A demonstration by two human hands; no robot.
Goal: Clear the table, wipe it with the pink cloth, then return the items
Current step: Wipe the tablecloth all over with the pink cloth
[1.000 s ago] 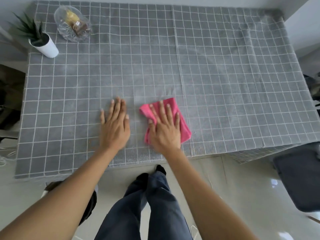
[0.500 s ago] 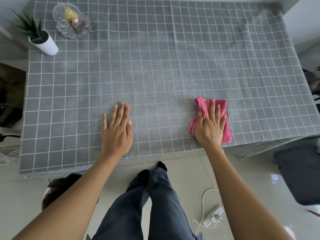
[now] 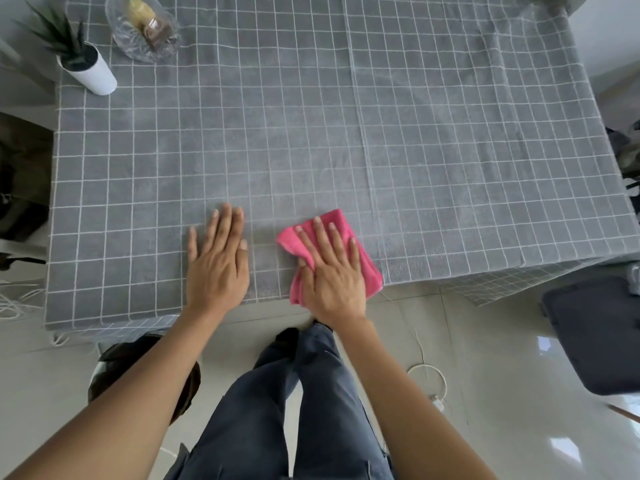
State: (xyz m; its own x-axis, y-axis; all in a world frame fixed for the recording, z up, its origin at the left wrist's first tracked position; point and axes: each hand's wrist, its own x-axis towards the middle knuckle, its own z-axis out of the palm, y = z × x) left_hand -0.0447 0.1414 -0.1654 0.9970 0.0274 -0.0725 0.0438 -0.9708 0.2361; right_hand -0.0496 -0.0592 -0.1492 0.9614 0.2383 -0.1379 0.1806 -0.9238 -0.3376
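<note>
Your right hand [image 3: 332, 275] lies flat, fingers spread, pressing the pink cloth [image 3: 360, 258] onto the table [image 3: 433, 150] near its near edge. Your left hand [image 3: 218, 265] rests open just left. The potted plant [image 3: 86, 67] and glass dish [image 3: 143, 27] stand far left.

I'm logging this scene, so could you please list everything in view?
tablecloth: one, grey with white grid, covering the table
cloth: one, pink, near edge, under right hand
potted plant: one, green in white pot, far left corner
glass dish: one, clear, beside the plant, small items inside
cable: one, white, on the floor
left hand: flat on the tablecloth
right hand: flat, pressing the cloth
legs: two, dark trousers
</note>
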